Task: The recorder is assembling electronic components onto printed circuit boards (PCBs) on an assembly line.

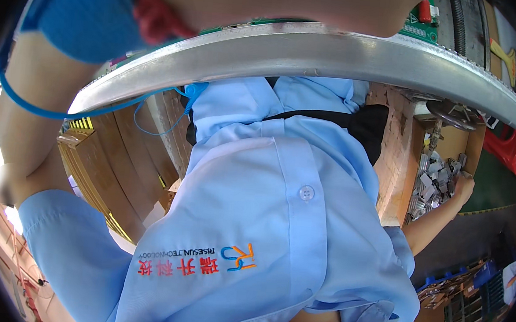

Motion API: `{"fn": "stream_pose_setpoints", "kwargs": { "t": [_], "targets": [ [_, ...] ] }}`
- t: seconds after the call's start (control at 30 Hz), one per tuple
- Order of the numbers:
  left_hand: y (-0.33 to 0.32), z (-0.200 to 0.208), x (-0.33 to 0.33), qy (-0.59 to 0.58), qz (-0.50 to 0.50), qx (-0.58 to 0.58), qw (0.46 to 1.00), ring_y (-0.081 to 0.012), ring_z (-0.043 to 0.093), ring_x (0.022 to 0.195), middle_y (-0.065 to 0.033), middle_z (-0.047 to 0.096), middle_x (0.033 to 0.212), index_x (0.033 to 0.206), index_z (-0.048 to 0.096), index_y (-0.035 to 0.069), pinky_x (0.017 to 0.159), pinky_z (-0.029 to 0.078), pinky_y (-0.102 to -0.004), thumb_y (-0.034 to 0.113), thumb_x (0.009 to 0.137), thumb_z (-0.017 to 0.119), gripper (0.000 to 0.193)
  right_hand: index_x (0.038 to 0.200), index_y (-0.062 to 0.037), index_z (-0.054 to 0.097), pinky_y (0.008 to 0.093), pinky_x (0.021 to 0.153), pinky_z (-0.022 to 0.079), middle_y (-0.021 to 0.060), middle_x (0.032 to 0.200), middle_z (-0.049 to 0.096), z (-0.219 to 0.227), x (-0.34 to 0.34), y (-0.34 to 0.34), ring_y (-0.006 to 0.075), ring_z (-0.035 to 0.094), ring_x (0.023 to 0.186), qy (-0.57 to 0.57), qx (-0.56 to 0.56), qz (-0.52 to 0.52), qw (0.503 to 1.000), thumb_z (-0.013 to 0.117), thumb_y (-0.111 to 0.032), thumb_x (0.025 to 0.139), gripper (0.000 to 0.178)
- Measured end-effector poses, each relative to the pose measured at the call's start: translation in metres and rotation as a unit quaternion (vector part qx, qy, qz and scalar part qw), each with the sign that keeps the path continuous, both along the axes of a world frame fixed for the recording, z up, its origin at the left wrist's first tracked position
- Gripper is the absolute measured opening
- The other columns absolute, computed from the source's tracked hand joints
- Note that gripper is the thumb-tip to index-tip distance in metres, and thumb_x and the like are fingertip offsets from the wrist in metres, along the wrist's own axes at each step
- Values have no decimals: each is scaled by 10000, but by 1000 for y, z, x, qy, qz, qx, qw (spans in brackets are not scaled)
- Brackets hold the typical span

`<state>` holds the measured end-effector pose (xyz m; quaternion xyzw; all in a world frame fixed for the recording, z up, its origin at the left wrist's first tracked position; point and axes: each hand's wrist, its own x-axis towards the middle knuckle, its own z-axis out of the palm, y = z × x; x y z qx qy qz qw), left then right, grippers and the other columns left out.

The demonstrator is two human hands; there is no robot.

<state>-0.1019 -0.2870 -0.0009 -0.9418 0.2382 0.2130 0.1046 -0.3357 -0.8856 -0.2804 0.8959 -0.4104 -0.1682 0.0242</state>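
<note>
Large and close at the top of the head view, my left hand (296, 3) reaches over a metal-edged bench (316, 52). Its fingers are cut off by the upper edge, so what it holds cannot be seen. A blue wrist strap (90, 14) with a coiled blue cord and a red band (154, 14) circles that wrist. Beyond the bench edge shows part of a green circuit board (420, 29) with a red component (425, 11). Down at my right side, my right hand (464, 187) is at the rim of a box of small silver metal parts (433, 179); its fingertips are hidden.
Brown cardboard boxes (107, 160) stand at the left below the bench. A round metal fitting (452, 114) juts out above the parts box. Farther right are a red plastic object (510, 152) and a brush (512, 63) with a yellow handle. Shelving (465, 314) fills the lower right.
</note>
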Motion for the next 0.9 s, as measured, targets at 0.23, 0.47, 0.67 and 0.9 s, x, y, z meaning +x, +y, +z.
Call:
{"fn": "stream_pose_setpoints", "kwargs": {
  "t": [0.23, 0.47, 0.67, 0.9],
  "targets": [
    [-15, 14, -10, -32, -24, 1, 999, -343, 607, 794, -187, 566, 716, 811, 593, -86, 876, 486, -449, 27, 719, 582, 146, 1154, -105, 654, 464, 912, 474, 209, 1134, 648, -8, 0, -4, 417, 586, 1094, -30, 10, -5, 999, 586, -285, 745, 452],
    [-12, 8, -6, -58, -52, -72, 994, -376, 634, 718, -262, 604, 733, 971, 579, -176, 739, 531, -425, 29, 705, 593, 336, 1178, -128, 647, 460, 943, 464, 198, 1159, 644, -10, -1, -6, 409, 579, 1118, -17, -2, -5, 1000, 585, -280, 747, 462],
    [-7, 1, -3, -90, -109, -151, 978, -355, 661, 671, -283, 625, 703, 1134, 534, -240, 612, 548, -394, 4, 682, 607, 518, 1176, -135, 651, 452, 941, 466, 179, 1167, 647, -12, 1, -4, 406, 580, 1117, -32, 9, -8, 999, 565, -270, 766, 439],
    [-46, 21, -24, -24, -31, 21, 999, -292, 553, 571, -148, 537, 556, 1136, 566, -177, 934, 371, -393, 33, 746, 650, 451, 1176, -153, 654, 452, 927, 471, 165, 1160, 653, -16, -6, -6, 394, 590, 1105, -37, 5, -9, 999, 550, -267, 769, 435]
  ]
}}
